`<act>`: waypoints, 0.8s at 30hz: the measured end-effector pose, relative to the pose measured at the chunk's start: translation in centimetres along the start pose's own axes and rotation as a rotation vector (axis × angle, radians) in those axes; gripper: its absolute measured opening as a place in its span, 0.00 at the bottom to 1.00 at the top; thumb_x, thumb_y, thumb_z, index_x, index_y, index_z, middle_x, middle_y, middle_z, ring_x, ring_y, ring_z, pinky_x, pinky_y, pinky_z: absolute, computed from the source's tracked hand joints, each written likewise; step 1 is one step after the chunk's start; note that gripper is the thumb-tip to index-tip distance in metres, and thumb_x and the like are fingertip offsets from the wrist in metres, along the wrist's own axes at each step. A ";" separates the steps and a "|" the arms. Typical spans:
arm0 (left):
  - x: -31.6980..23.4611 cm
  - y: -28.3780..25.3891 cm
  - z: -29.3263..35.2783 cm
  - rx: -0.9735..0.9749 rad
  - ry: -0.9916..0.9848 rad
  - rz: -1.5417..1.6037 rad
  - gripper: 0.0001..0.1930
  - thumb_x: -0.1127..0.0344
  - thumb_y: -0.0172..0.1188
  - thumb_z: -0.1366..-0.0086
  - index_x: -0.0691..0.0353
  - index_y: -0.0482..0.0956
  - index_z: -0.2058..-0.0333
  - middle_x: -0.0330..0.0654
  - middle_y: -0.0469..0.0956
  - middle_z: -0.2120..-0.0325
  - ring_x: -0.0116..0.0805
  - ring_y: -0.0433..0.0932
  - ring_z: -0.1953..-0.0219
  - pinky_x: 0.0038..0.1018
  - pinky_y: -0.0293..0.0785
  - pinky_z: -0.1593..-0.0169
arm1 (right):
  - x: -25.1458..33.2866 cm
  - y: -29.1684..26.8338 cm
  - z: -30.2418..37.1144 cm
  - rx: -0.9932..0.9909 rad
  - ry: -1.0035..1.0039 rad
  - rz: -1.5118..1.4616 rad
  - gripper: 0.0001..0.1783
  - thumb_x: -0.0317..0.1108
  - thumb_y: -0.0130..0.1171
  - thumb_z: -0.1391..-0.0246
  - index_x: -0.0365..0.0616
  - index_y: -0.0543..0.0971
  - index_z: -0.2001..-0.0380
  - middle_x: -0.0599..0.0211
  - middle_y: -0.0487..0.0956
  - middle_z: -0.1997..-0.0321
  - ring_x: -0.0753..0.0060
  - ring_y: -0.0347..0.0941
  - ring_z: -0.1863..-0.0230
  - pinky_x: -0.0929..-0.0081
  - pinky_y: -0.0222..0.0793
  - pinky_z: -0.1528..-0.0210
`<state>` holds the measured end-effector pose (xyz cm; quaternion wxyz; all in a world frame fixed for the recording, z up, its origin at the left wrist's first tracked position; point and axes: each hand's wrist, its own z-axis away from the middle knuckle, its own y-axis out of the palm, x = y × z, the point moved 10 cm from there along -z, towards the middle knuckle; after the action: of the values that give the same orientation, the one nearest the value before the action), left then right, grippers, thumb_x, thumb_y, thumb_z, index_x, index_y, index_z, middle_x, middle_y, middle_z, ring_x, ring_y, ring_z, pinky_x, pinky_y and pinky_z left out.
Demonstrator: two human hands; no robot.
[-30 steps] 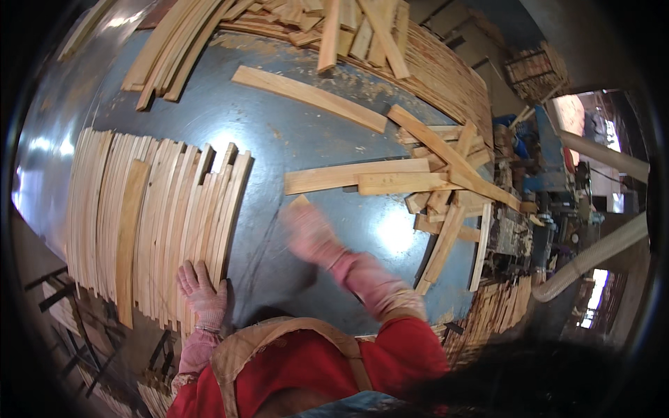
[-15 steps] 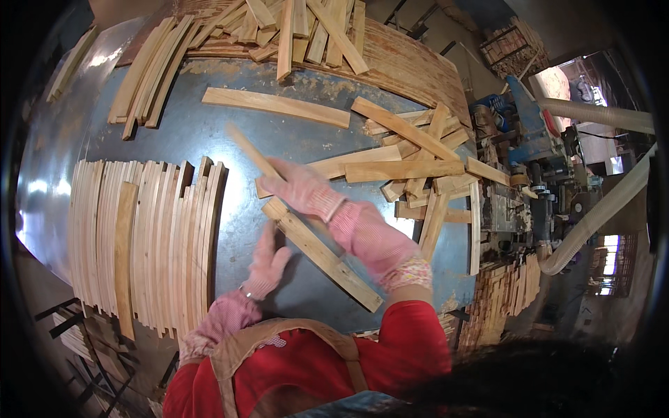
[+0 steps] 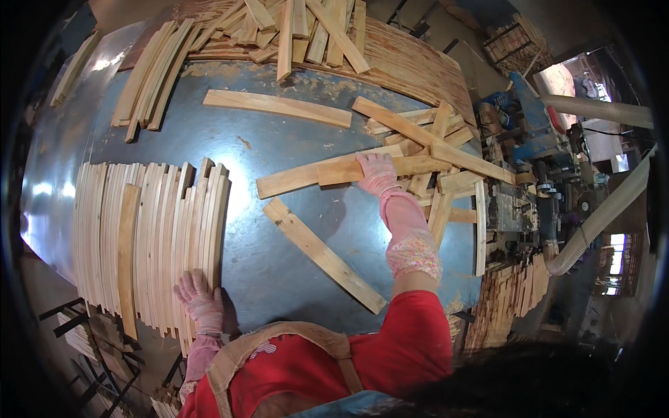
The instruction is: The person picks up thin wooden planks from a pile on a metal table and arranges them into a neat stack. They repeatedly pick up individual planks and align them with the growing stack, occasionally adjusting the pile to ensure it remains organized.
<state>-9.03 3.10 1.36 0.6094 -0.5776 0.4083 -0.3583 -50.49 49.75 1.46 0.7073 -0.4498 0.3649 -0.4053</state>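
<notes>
R hand has fingers curled over a wood board, holding it approx. mid-length; board's L end overlaps a long plank, R end's at the messy pile on the blue table. L hand rests flat, fingers a bit apart, on the strip row's near end.

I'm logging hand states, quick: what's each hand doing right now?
Left hand: open, resting on the row of wooden strips.
Right hand: closed on a loose strip.
</notes>
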 end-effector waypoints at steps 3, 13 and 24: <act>-4.9 -3.4 -0.7 -0.207 0.263 0.416 0.41 0.65 0.74 0.41 0.64 0.68 0.29 0.58 0.69 0.31 0.61 0.68 0.29 0.57 0.61 0.25 | 7.5 -5.5 0.6 0.041 -0.176 -0.130 0.48 0.60 0.75 0.50 0.54 0.72 0.29 0.55 0.79 0.36 0.47 0.74 0.32 0.51 0.68 0.30; -24.7 5.1 0.9 0.909 -0.241 1.989 0.35 0.55 0.68 0.25 0.72 0.65 0.30 0.39 0.83 0.58 0.25 0.78 0.60 0.24 0.75 0.54 | 21.2 -6.2 -3.0 0.179 0.257 -1.825 0.35 0.68 0.54 0.30 0.45 0.77 0.46 0.66 0.79 0.67 0.71 0.77 0.69 0.70 0.75 0.64; -19.8 8.3 -6.4 0.358 0.069 1.231 0.08 0.64 0.65 0.26 0.62 0.86 0.57 0.48 0.86 0.65 0.38 0.85 0.64 0.32 0.79 0.60 | 24.4 10.6 21.2 0.492 0.260 -1.378 0.28 0.42 0.63 0.34 0.36 0.79 0.38 0.56 0.83 0.43 0.63 0.79 0.41 0.63 0.74 0.37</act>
<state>-23.25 19.14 -5.27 0.7770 -0.1152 0.6185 -0.0240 -19.31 37.76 -5.20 0.3241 -0.3539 -0.0204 -0.8771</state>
